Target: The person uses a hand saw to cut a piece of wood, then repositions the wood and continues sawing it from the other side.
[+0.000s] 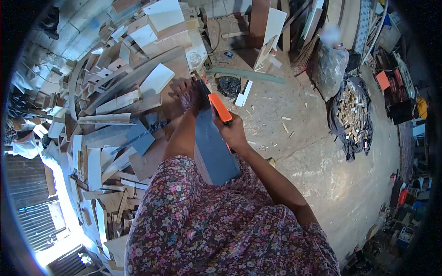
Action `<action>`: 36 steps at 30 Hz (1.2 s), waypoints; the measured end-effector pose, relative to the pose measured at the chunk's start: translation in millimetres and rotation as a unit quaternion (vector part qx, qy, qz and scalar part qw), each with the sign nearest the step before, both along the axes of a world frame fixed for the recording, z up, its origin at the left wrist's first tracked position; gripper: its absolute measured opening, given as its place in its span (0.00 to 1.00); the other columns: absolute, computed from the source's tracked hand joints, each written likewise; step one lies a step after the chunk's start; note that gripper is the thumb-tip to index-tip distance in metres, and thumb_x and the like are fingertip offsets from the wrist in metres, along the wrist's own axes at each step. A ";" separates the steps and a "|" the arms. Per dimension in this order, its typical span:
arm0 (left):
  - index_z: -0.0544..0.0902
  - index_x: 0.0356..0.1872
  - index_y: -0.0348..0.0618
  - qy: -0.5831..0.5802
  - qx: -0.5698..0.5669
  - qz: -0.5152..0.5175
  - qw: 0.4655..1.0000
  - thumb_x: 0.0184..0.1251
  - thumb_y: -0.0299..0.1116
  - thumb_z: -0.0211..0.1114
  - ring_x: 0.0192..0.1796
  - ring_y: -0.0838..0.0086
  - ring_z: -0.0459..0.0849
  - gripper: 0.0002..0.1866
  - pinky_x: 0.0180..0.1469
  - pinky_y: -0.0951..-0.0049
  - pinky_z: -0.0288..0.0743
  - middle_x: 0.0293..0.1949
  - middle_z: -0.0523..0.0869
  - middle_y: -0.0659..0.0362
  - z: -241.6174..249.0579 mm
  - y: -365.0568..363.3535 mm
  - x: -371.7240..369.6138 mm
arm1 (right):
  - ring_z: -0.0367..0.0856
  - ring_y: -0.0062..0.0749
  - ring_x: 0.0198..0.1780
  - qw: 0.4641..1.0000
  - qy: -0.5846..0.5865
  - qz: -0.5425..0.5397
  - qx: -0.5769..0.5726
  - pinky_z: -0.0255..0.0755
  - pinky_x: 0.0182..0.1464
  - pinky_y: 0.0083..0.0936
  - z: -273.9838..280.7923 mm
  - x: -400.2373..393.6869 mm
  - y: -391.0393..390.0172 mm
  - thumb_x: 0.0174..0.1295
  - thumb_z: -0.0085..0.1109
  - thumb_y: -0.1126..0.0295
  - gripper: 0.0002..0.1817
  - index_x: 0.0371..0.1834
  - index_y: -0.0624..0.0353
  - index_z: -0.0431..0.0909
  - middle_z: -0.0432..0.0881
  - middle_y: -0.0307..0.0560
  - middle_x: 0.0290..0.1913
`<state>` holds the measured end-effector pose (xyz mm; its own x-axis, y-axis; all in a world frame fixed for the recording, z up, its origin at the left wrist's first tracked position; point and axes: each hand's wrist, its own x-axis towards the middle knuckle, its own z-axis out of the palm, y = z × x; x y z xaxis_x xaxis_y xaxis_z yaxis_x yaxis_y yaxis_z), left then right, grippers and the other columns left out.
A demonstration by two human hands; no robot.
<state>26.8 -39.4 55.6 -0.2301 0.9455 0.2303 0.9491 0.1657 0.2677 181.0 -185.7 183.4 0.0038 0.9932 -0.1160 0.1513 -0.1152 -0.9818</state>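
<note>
My right hand (232, 133) is closed around the grip of an orange-and-black hand-held tool (221, 109), whose exact kind I cannot make out. The tool's dark front part points away from me, beside my left hand. My left hand (187, 95) lies flat with its fingers spread, pressing down at the far end of a long grey-blue board (212, 149). That board runs from under my hands back to my lap, over a brown wooden surface (177, 69). Where the tool meets the board is hidden by the tool and my hand.
Wood offcuts (110, 99) are heaped to the left. A white-faced offcut (158, 78) lies near my left fingers. Ahead on the floor are a black plastic bag (229, 86) and a green strip (258, 74). Wood scraps (353, 112) fill a dark sack at right.
</note>
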 end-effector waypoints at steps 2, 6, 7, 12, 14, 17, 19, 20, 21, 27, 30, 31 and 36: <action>0.73 0.48 0.53 0.011 -0.026 0.025 0.999 0.61 0.45 0.47 0.63 0.59 0.59 0.17 0.59 0.32 0.39 0.53 0.69 0.57 15.5 -2.1 6.5 | 0.72 0.28 0.22 1.000 0.005 -0.001 -0.019 0.67 0.29 0.29 1.0 1.7 0.1 0.53 0.58 0.67 0.12 0.29 0.68 0.73 0.73 0.49 0.17; 0.73 0.47 0.51 0.054 0.053 0.027 0.997 0.60 0.45 0.48 0.62 0.59 0.60 0.17 0.59 0.33 0.40 0.54 0.67 0.57 6.5 -3.6 5.9 | 0.65 0.17 0.21 0.999 0.001 -0.025 0.033 0.63 0.24 0.22 1.0 -2.1 -1.3 0.54 0.56 0.67 0.11 0.26 0.67 0.72 0.70 0.38 0.17; 0.73 0.47 0.51 0.053 0.056 0.023 0.997 0.60 0.45 0.48 0.62 0.59 0.60 0.17 0.59 0.33 0.40 0.54 0.67 0.57 8.9 -5.3 7.1 | 0.65 0.17 0.21 0.999 0.001 -0.029 0.035 0.63 0.24 0.22 2.7 -1.8 -1.8 0.54 0.56 0.67 0.11 0.26 0.67 0.72 0.70 0.38 0.17; 0.72 0.48 0.48 0.058 0.149 0.037 0.986 0.60 0.44 0.49 0.62 0.57 0.59 0.18 0.58 0.33 0.42 0.52 0.68 0.55 -2.6 -0.5 7.5 | 0.77 0.44 0.26 0.999 -0.044 -0.002 0.017 0.69 0.32 0.34 7.7 4.1 0.5 0.52 0.57 0.65 0.15 0.29 0.70 0.73 0.76 0.60 0.22; 0.72 0.49 0.48 0.058 0.103 0.033 0.992 0.61 0.44 0.48 0.62 0.58 0.60 0.18 0.58 0.33 0.43 0.52 0.69 0.55 -2.4 0.7 5.6 | 0.77 0.45 0.25 0.998 -0.043 -0.012 0.034 0.69 0.32 0.34 3.8 4.4 0.7 0.53 0.56 0.65 0.15 0.29 0.70 0.73 0.75 0.60 0.22; 0.72 0.50 0.49 0.053 0.066 0.036 0.996 0.62 0.45 0.47 0.61 0.59 0.61 0.19 0.57 0.34 0.43 0.53 0.69 0.56 -5.4 4.0 3.4 | 0.76 0.45 0.25 0.998 -0.038 -0.018 0.044 0.68 0.31 0.35 -4.1 3.4 2.5 0.52 0.56 0.64 0.15 0.29 0.70 0.72 0.74 0.60 0.21; 0.72 0.50 0.51 0.085 0.080 0.034 0.993 0.62 0.46 0.46 0.60 0.60 0.63 0.19 0.57 0.34 0.44 0.53 0.69 0.57 -21.7 9.1 -2.6 | 0.76 0.46 0.24 0.999 -0.032 -0.015 0.032 0.68 0.31 0.35 -2.1 1.8 3.6 0.52 0.57 0.64 0.15 0.29 0.70 0.72 0.74 0.60 0.21; 0.72 0.50 0.51 0.083 0.079 0.037 0.993 0.62 0.46 0.46 0.60 0.60 0.63 0.19 0.57 0.34 0.44 0.53 0.69 0.57 -31.2 11.8 -5.9 | 0.75 0.44 0.23 0.999 -0.030 -0.016 0.040 0.68 0.30 0.35 -0.4 1.9 2.3 0.52 0.57 0.64 0.16 0.29 0.70 0.72 0.73 0.60 0.20; 0.73 0.49 0.53 0.086 0.089 0.027 0.992 0.62 0.45 0.46 0.59 0.61 0.63 0.18 0.57 0.33 0.44 0.53 0.69 0.57 -40.2 16.2 -9.1 | 0.74 0.43 0.23 0.998 -0.028 -0.017 0.048 0.67 0.30 0.36 0.2 1.9 0.8 0.52 0.57 0.64 0.16 0.28 0.70 0.72 0.73 0.59 0.20; 0.74 0.48 0.56 -0.172 0.209 -0.048 0.961 0.62 0.43 0.46 0.57 0.63 0.65 0.16 0.57 0.32 0.43 0.53 0.69 0.59 -69.6 23.9 -15.1 | 0.73 0.35 0.22 0.999 -0.020 -0.004 0.025 0.67 0.28 0.33 3.1 3.0 0.1 0.52 0.58 0.65 0.14 0.29 0.68 0.72 0.73 0.54 0.18; 0.74 0.47 0.55 0.092 0.117 0.040 0.988 0.61 0.42 0.48 0.56 0.63 0.66 0.15 0.57 0.32 0.43 0.51 0.70 0.59 -32.6 11.0 -2.8 | 0.72 0.29 0.21 0.998 -0.026 -0.003 0.061 0.67 0.27 0.30 -5.8 4.5 2.8 0.53 0.58 0.66 0.13 0.28 0.67 0.72 0.73 0.50 0.17; 0.74 0.47 0.55 0.119 0.094 0.050 0.987 0.60 0.42 0.48 0.55 0.64 0.66 0.15 0.57 0.32 0.43 0.50 0.70 0.59 -27.8 9.9 -2.3 | 0.72 0.29 0.21 0.997 -0.028 0.003 0.066 0.67 0.27 0.30 -3.1 4.4 2.1 0.53 0.58 0.66 0.13 0.28 0.67 0.72 0.73 0.50 0.17; 0.74 0.46 0.53 0.102 0.060 0.048 0.992 0.59 0.42 0.50 0.53 0.64 0.67 0.16 0.58 0.32 0.44 0.45 0.72 0.59 -14.5 4.6 1.5 | 0.69 0.21 0.21 1.000 0.006 0.007 0.015 0.66 0.26 0.26 0.0 3.1 -0.6 0.54 0.57 0.67 0.11 0.28 0.66 0.73 0.71 0.43 0.17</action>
<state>28.3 -34.9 41.1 -0.2543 0.8847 0.3908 0.9671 0.2363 0.0943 184.1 -186.2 183.3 -0.0111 0.9962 -0.0865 0.1402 -0.0841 -0.9865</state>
